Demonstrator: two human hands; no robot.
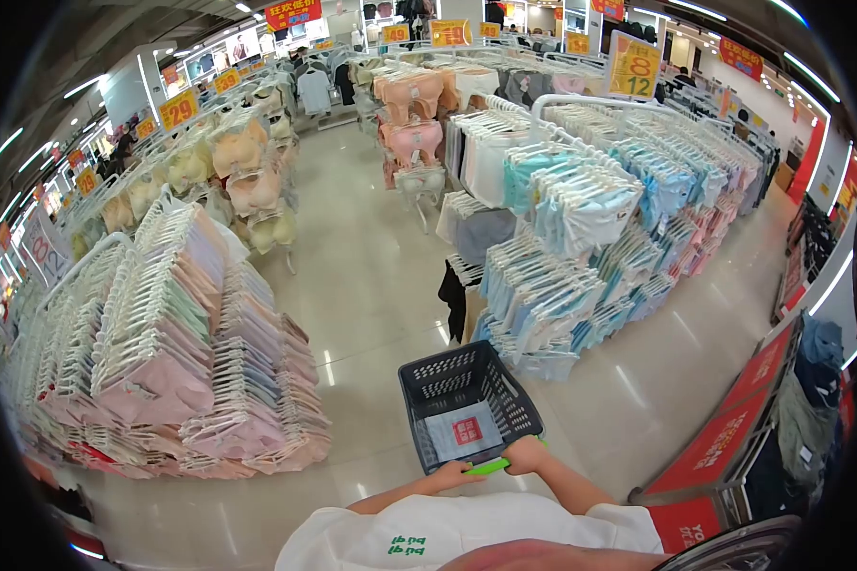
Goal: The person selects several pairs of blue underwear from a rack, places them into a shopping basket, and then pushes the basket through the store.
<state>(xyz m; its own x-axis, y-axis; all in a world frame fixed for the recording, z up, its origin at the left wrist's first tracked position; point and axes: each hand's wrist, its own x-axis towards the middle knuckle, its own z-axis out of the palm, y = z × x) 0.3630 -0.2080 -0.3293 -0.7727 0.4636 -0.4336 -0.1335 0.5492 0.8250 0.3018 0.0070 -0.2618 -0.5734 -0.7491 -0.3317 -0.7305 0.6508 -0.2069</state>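
A dark grey plastic shopping basket (516, 404) with perforated walls is in front of my body, at the lower middle of the view. Its bright green handle (488, 467) runs along the near side. My right hand (524, 455) is wrapped round the right part of this handle. At the left end, my left hand (455, 477) has its fingers closed over the handle too. On the basket's floor lies a pale panel (438, 436) with a red square label (468, 431) printed with white characters. Nothing else shows inside the basket.
Racks of pastel underwear on white hangers (162, 352) stand close on the left. Tiered racks of blue and white briefs (581, 205) rise ahead right. A tiled aisle (343, 257) runs between them. Red-panelled shelving (714, 447) with folded clothes lines the right. Price signs (633, 67) hang above.
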